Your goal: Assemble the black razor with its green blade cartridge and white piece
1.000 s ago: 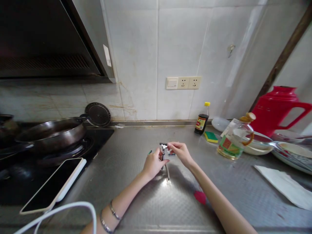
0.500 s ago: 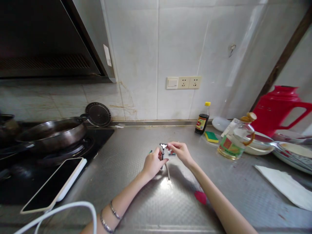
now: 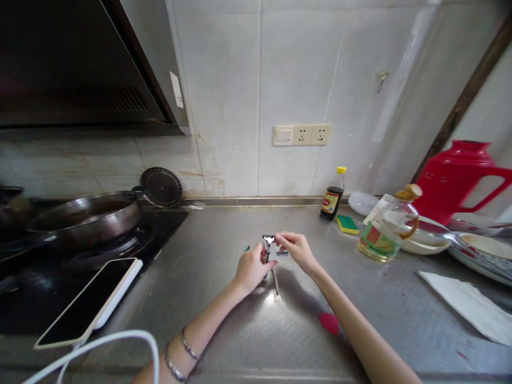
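Over the steel counter, my left hand point(image 3: 250, 266) is closed around the handle of a small T-shaped razor point(image 3: 268, 242), its dark head pointing away from me. A curved, beige-grey tail point(image 3: 276, 282) shows below the hand. My right hand point(image 3: 296, 249) pinches the right end of the razor's head between thumb and fingertips. Just under those fingers lies a small dark-and-teal piece point(image 3: 282, 252), partly covered. Behind the left hand a bit of green point(image 3: 247, 249) peeks out; the rest of it is hidden.
Left are a phone point(image 3: 90, 298), a white cable point(image 3: 132, 335) and a pan point(image 3: 92, 218) on the stove. To the right stand a sauce bottle point(image 3: 332, 197), a sponge point(image 3: 347, 224), a glass oil jug point(image 3: 380, 237), a red thermos point(image 3: 452, 181) and a paper sheet point(image 3: 468, 304).
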The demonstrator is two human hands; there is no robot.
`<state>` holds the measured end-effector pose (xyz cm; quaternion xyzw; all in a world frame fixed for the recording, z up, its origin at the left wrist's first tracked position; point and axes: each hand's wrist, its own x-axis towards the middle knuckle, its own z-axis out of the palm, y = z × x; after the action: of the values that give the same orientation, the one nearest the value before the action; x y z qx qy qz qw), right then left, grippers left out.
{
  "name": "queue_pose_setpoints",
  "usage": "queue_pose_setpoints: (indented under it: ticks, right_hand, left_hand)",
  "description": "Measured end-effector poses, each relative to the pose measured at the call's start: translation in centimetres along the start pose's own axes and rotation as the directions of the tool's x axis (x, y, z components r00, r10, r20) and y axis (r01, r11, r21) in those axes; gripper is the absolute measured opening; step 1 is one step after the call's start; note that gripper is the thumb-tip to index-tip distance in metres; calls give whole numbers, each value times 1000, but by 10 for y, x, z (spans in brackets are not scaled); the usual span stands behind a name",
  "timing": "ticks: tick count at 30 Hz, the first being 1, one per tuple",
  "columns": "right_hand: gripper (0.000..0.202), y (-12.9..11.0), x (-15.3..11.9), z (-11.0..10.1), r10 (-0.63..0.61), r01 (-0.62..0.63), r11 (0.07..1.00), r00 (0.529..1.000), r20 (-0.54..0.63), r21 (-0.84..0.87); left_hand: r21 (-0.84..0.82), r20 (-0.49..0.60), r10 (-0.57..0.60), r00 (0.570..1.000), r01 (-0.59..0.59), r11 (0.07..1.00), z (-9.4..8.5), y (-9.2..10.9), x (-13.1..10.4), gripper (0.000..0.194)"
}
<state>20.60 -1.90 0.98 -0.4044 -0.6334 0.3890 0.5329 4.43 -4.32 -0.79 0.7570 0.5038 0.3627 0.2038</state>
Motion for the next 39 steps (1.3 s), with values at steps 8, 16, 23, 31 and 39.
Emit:
queue_pose_setpoints:
  ticks: [8,16,23,31,39]
  right_hand:
    - [33,1,2,3,-28,28,999,1000,9,-17]
    - [35,0,1,5,-44,45,998,999,28,-48]
    - [34,-2,0,5,-50,51,998,998,35,-32]
    - [36,-3,0,5,-74,76,995,996,41,-63]
    - [33,-5,-1,8,-68,69,996,997,29,-54]
  left_hand:
    - [-42,3,-36,999,36,998,0,0,2,25]
    - [-137,32,-20,999,24,990,3,-6,3,26]
    - [-181,96,-51,994,67,981,4,-9,6,30]
    - [-165,108,-123,987,139,976,4,-8,6,35]
    - [-194,128,-104,986,128,973,3,-5,5,33]
